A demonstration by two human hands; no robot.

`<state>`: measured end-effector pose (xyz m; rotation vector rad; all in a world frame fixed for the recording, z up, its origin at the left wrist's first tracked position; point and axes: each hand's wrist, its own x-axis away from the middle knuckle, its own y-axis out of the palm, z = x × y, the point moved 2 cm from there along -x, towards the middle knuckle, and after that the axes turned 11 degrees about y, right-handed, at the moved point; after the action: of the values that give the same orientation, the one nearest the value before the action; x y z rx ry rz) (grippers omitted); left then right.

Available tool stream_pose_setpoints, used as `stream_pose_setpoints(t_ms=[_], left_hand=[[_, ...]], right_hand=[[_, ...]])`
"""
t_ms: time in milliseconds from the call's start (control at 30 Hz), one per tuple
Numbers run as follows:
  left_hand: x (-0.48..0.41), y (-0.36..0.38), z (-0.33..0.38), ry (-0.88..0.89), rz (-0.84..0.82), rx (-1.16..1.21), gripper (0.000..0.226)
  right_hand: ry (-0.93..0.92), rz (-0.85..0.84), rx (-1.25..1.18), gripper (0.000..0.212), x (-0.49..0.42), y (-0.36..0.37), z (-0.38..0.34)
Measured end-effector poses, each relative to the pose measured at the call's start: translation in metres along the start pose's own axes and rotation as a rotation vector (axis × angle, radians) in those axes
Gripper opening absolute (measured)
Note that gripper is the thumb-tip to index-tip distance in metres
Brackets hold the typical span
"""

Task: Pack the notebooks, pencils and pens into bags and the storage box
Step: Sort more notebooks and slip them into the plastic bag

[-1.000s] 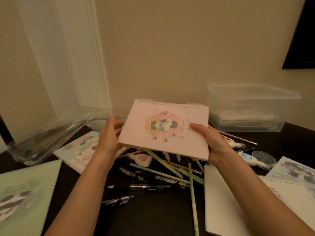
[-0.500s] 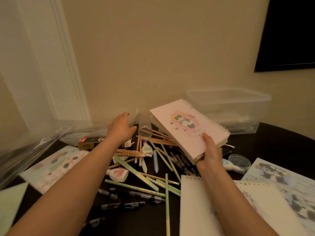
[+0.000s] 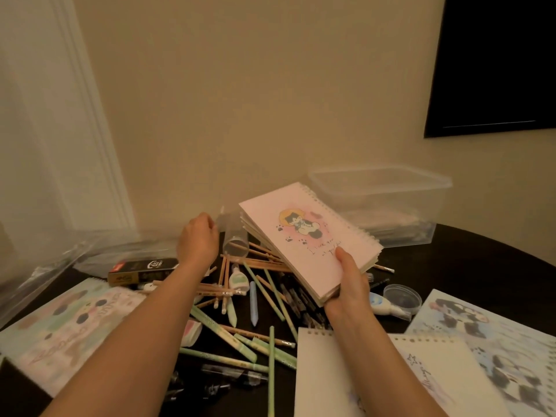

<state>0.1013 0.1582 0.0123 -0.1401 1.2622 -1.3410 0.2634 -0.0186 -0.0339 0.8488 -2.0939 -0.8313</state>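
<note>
A: What's at the far left?

B: Clear bags [image 3: 39, 272] lie crumpled at the tabletop's [image 3: 481, 266] edge. In front of them is a pastel notebook [image 3: 66, 329], flat, with a dark carton [image 3: 143, 270] just behind its far corner.

A: And the left hand?

B: The left hand [image 3: 197, 240] hovers above the carton's right end, fingers curled loosely; its grip holds nothing I can see. Just right of it a clear tube [image 3: 236, 245] lies tipped on its side, mouth toward the camera.

A: The middle?

B: A jumble of pencils [image 3: 258, 257] and green pens [image 3: 270, 350], crossing one another, with black pens [image 3: 231, 376] nearest the camera and a blue stick [image 3: 253, 302] among them. A small white corrector [image 3: 239, 279] lies in the heap.

A: Where's the pink notebook?

B: The pink pad [image 3: 307, 239] is lifted off the tabletop, tilted, spiral edge toward the box. The right hand [image 3: 350, 290] has its grip closed on the near corner, thumb on the cover, fingers under.

A: Further right?

B: Behind the pad sits the clear box [image 3: 391, 203] against the wall, something flat inside, blurred. Near the right hand are a second corrector [image 3: 388, 307] and a round clear lid [image 3: 401, 297]. Closest to the camera, a white pad [image 3: 322, 380] lies flat beside a starred pad [image 3: 433, 377], and a blue notebook [image 3: 496, 344] lies at the right edge.
</note>
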Motion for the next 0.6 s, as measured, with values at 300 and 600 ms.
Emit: stream_pose_setpoints(t_ms=[300,600], left_hand=[[-0.009,0.018,-0.013,-0.078,-0.188,0.09,0.04],[-0.013,0.014,-0.004,0.025,0.173,0.217,0.015]], right_hand=[[0.005,-0.012,-0.043,0.045,-0.004,-0.005,-0.003],[0.016,-0.067,-0.038,0.045,-0.007,-0.002,-0.004]])
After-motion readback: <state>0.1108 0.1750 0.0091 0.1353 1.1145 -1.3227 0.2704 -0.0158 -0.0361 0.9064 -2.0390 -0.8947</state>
